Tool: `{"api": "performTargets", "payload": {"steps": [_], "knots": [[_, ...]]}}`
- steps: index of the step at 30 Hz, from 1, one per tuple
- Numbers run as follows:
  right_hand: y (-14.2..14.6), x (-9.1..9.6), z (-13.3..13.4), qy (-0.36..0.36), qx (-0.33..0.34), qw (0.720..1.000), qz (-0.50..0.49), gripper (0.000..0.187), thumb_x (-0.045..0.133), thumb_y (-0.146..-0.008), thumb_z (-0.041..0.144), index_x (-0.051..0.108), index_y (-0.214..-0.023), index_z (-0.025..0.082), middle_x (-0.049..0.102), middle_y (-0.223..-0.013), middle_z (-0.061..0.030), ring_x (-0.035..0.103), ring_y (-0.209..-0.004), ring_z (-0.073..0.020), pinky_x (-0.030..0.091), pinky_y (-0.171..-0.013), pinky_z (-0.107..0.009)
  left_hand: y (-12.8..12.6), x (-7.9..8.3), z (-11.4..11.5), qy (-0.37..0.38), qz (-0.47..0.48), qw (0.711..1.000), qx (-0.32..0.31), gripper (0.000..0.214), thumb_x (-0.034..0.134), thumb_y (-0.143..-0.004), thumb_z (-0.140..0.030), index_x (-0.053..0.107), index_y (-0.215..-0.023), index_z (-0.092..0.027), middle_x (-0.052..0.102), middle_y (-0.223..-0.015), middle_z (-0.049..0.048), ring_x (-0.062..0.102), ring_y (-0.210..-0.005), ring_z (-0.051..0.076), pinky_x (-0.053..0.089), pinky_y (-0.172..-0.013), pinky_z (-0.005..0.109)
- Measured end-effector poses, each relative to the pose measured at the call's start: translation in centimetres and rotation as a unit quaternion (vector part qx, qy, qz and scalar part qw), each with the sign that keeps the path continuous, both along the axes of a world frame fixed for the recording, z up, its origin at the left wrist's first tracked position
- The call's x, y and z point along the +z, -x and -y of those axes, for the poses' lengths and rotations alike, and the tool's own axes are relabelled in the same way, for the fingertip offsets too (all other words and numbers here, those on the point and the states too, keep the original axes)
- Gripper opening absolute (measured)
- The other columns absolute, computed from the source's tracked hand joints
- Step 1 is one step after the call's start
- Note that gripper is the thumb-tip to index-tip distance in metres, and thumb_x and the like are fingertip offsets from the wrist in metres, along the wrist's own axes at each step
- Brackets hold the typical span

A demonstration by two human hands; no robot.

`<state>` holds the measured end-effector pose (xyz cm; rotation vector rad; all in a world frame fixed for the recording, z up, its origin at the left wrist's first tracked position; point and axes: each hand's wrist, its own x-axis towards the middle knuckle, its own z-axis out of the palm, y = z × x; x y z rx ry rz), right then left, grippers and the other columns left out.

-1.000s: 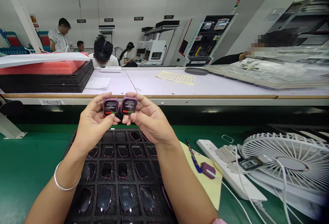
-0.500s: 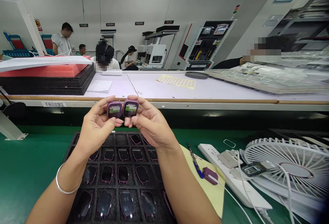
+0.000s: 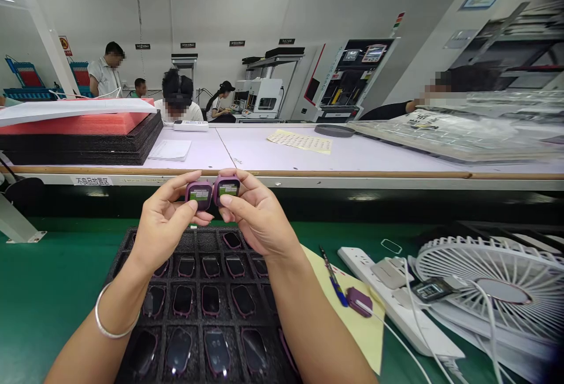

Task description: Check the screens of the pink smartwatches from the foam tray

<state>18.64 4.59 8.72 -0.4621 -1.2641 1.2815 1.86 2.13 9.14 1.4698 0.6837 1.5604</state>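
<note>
Two purple smartwatch cases with lit screens are held up side by side above a black foam tray (image 3: 199, 319). My left hand (image 3: 165, 219) is closed on the left watch case (image 3: 199, 195), its thumb at the screen's lower edge. The right watch case (image 3: 227, 188) sits in the fingers of my right hand (image 3: 259, 214), whose thumb lies over the lower part of its screen. Both screens show a green and white display. Below, the tray's compartments hold several more purple watch cases with dark screens, such as one watch case (image 3: 210, 300) near the middle.
Right of the tray, a yellow sheet (image 3: 368, 343) carries a blue pen (image 3: 335, 278) and a purple watch case (image 3: 359, 302) on a white cable. Beyond lie a power strip (image 3: 434, 334) and a white fan (image 3: 480, 272). A raised shelf (image 3: 251, 149) spans the back, with foam stacked left.
My right thumb has moved up onto the screen of the right watch case. Both watch cases sit slightly lower in view, still held close together.
</note>
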Motion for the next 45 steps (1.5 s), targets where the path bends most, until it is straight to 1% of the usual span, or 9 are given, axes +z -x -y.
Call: {"api": "performTargets", "payload": {"steps": [7,14,18,21,26,34,39,42,45], "knots": [[-0.2,0.4,0.5,-0.01,-0.002,1.0,0.01,0.042,0.08,-0.071,0.018,0.064,-0.11,0.023,0.064,-0.1,-0.0013,0.051,-0.06,-0.0082,0.048,-0.054,-0.024,0.1,0.2,0.2,-0.001,-0.001,1.0,-0.006,0.041,0.066,-0.081,-0.014,0.068,-0.122,-0.018,0.073,-0.107,0.0052,0.077,-0.067,0.018,0.068,-0.067,0.029],[-0.2,0.3,0.3,-0.012,0.013,1.0,0.011,0.041,0.077,-0.071,0.014,0.065,-0.11,0.023,0.064,-0.087,0.0013,0.051,-0.058,-0.0087,0.046,-0.054,-0.024,0.3,0.2,0.2,0.017,0.003,1.0,-0.008,0.044,0.067,-0.079,-0.015,0.068,-0.123,-0.018,0.074,-0.105,0.0059,0.077,-0.066,0.018,0.068,-0.066,0.032],[-0.2,0.2,0.1,-0.007,0.015,1.0,0.011,0.042,0.077,-0.071,0.013,0.065,-0.109,0.023,0.065,-0.09,0.0006,0.052,-0.059,-0.008,0.046,-0.054,-0.023,0.2,0.3,0.1,0.029,0.006,1.0,-0.01,0.044,0.068,-0.078,-0.015,0.068,-0.122,-0.017,0.074,-0.104,0.0059,0.077,-0.065,0.018,0.068,-0.066,0.032],[-0.3,0.1,0.1,-0.006,0.018,1.0,0.011,0.043,0.077,-0.071,0.013,0.065,-0.111,0.023,0.065,-0.097,-0.0008,0.052,-0.06,-0.0077,0.047,-0.054,-0.023,0.1,0.3,0.1,0.034,0.011,0.999,-0.013,0.048,0.068,-0.078,-0.015,0.067,-0.126,-0.018,0.074,-0.105,0.006,0.077,-0.066,0.018,0.068,-0.068,0.033],[-0.4,0.1,0.0,-0.007,0.025,0.999,0.019,0.046,0.076,-0.072,0.015,0.063,-0.115,0.023,0.065,-0.107,-0.0034,0.056,-0.062,-0.009,0.051,-0.058,-0.027,0.1,0.0,-0.1,0.033,0.011,0.999,-0.006,0.053,0.071,-0.079,-0.015,0.066,-0.132,-0.019,0.072,-0.111,0.0068,0.077,-0.071,0.017,0.068,-0.071,0.031],[-0.4,0.2,0.2,-0.017,0.034,0.999,0.026,0.05,0.072,-0.072,0.014,0.062,-0.119,0.024,0.067,-0.106,-0.0034,0.062,-0.064,-0.0111,0.049,-0.058,-0.027,0.1,-0.1,-0.2,0.022,0.015,1.0,-0.005,0.058,0.073,-0.079,-0.014,0.064,-0.136,-0.02,0.073,-0.109,0.0059,0.075,-0.072,0.013,0.066,-0.074,0.027],[-0.4,0.3,0.0,-0.014,0.035,0.999,0.023,0.044,0.072,-0.076,0.019,0.062,-0.119,0.024,0.068,-0.093,-0.0012,0.063,-0.064,-0.0134,0.051,-0.06,-0.029,0.3,0.0,-0.4,0.022,0.02,1.0,-0.008,0.057,0.071,-0.079,-0.015,0.064,-0.135,-0.02,0.073,-0.109,0.005,0.075,-0.071,0.014,0.066,-0.075,0.029],[-0.2,0.6,-0.6,-0.002,0.05,0.999,0.003,0.038,0.073,-0.083,0.034,0.063,-0.118,0.023,0.068,-0.082,-0.0002,0.065,-0.062,-0.0151,0.051,-0.059,-0.029,0.5,0.5,-0.8,0.043,0.035,0.998,-0.017,0.057,0.072,-0.077,-0.017,0.065,-0.133,-0.019,0.073,-0.102,0.003,0.076,-0.071,0.016,0.066,-0.073,0.03],[0.1,1.2,-1.3,-0.007,0.045,0.999,-0.017,0.037,0.073,-0.086,0.046,0.065,-0.113,0.022,0.07,-0.08,-0.0006,0.066,-0.062,-0.015,0.05,-0.057,-0.028,0.6,1.4,-1.5,0.073,0.064,0.994,-0.041,0.057,0.072,-0.077,-0.02,0.064,-0.133,-0.017,0.073,-0.093,0.0021,0.076,-0.069,0.017,0.065,-0.068,0.029]]}}
